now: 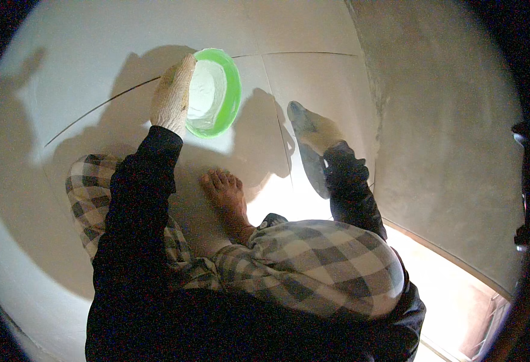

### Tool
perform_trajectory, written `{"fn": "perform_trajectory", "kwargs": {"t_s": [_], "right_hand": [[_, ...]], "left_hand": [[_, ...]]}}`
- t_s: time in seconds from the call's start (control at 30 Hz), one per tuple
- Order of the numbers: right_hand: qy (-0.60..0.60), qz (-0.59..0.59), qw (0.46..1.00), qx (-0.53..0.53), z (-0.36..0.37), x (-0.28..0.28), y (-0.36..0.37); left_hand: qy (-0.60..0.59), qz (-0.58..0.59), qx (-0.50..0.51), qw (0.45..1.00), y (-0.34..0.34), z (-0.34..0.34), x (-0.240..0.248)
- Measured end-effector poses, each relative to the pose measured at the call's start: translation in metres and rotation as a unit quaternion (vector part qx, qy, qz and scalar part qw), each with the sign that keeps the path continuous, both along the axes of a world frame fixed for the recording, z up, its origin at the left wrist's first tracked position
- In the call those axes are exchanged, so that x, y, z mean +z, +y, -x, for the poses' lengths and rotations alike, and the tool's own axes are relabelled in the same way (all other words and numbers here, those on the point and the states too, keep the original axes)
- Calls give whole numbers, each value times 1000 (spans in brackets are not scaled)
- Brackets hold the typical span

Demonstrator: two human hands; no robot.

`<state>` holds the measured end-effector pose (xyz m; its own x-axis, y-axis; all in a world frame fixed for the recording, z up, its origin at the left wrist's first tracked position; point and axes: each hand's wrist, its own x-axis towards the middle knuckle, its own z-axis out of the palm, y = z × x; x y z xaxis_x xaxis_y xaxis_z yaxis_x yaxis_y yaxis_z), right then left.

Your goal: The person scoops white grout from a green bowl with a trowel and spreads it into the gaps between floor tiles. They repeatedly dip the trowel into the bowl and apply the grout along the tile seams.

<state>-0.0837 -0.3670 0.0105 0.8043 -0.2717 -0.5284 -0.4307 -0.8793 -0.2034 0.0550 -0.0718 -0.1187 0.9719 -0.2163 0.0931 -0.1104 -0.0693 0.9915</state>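
My left hand (173, 95), in a pale, stained work glove, grips the left rim of a round green bowl (233, 90). Inside the bowl is a whitish, smooth-looking mass (207, 93). Off to the right, my right hand (317, 130) wears a similar glove with dark grey on the fingers. It is closed on a dark grey, flat tool with a rounded end (313, 168); hand and sleeve cover part of it, so its kind cannot be made out.
Large pale tiles (304, 72) with dark joints spread under my hands, crossed by shadows. A grey wall (446, 120) rises on the right. My bare foot (226, 196) stands below the bowl, beside my checked trouser leg (325, 259). Bright light enters at lower right.
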Motion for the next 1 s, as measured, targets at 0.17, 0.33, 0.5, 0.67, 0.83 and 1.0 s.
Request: {"fn": "perform_trajectory", "kwargs": {"t_s": [0.17, 0.33, 0.5, 0.67, 0.83, 1.0], "right_hand": [[26, 140, 989, 43, -7, -26, 44], [28, 215, 969, 121, 15, -35, 112], [225, 118, 944, 212, 18, 6, 78], [96, 157, 942, 280, -76, 28, 42], [115, 274, 907, 300, -185, 0, 64], [134, 236, 921, 278, -162, -31, 63]], "left_hand": [[26, -2, 0, 1000, 19, 2, 11], [91, 23, -17, 995, 32, -2, 24], [200, 127, 13, 972, 35, -5, 25], [177, 45, -3, 983, 26, -6, 35], [274, 133, 21, 952, 30, 0, 41], [179, 128, -2, 976, 36, -1, 38]]}}
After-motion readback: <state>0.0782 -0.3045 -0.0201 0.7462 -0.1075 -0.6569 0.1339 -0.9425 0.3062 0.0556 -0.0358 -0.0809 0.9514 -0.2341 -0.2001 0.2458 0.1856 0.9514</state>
